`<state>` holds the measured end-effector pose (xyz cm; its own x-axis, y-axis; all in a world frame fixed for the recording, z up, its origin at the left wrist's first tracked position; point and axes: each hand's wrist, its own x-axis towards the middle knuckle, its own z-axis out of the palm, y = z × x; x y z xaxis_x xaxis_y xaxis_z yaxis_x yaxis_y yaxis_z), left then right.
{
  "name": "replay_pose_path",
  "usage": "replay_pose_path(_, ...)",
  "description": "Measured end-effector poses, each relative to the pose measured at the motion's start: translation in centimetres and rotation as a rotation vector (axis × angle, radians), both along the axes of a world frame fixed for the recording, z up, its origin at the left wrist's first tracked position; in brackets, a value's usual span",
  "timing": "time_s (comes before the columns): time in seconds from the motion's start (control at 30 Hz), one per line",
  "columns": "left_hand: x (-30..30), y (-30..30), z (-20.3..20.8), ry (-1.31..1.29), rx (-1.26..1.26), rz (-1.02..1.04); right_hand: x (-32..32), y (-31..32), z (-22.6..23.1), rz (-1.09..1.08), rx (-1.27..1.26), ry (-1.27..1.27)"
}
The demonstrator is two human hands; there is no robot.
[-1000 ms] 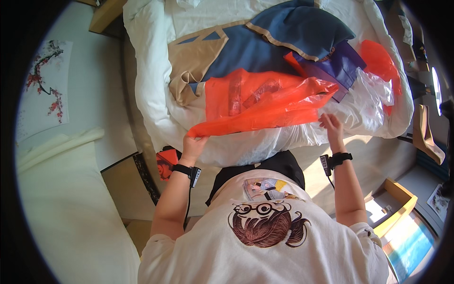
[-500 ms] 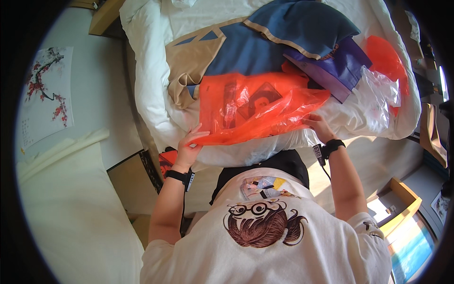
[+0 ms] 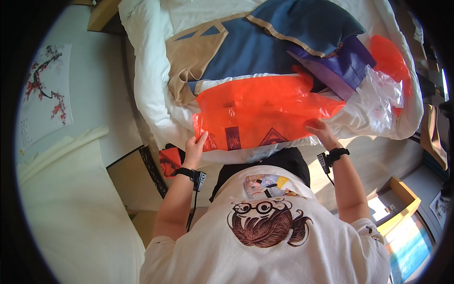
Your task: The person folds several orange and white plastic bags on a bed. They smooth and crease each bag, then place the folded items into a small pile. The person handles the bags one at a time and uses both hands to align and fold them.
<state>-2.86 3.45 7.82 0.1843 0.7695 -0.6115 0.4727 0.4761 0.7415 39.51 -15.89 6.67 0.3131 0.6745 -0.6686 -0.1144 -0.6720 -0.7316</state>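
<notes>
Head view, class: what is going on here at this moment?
A person in a white printed T-shirt stands at a bed and holds an orange plastic bag flat on it. The left hand grips the bag's left edge; the right hand presses its right end. Behind the bag lie blue and tan garments, a purple one and clear plastic wrapping.
</notes>
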Motion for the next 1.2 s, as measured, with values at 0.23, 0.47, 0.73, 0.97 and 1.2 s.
replay_pose_path(0.23, 0.3, -0.1, 1.5, -0.046, 0.060, -0.142, 0.1, 1.0, -1.0, -0.153, 0.115, 0.138)
replay_pose_path(0.47, 1.4, 1.2, 0.1, -0.011, 0.339, 0.228, -0.4, 2.2, 0.1, 0.156, -0.023, 0.023)
replay_pose_path(0.73, -0.8, 2.3, -3.3, 0.335, 0.319, -0.021, -2.7, 1.3, -4.0, -0.007, -0.047, -0.203)
replay_pose_path(0.97, -1.1, 1.8, -4.0, 0.319, 0.363, -0.015, -3.7, 1.1, -4.8, -0.084, -0.047, -0.486)
replay_pose_path(1.2, -0.2, 2.6, -4.5, 0.399, 0.374, -0.026, -4.6, 0.0, -4.4, 0.006, 0.021, -0.744)
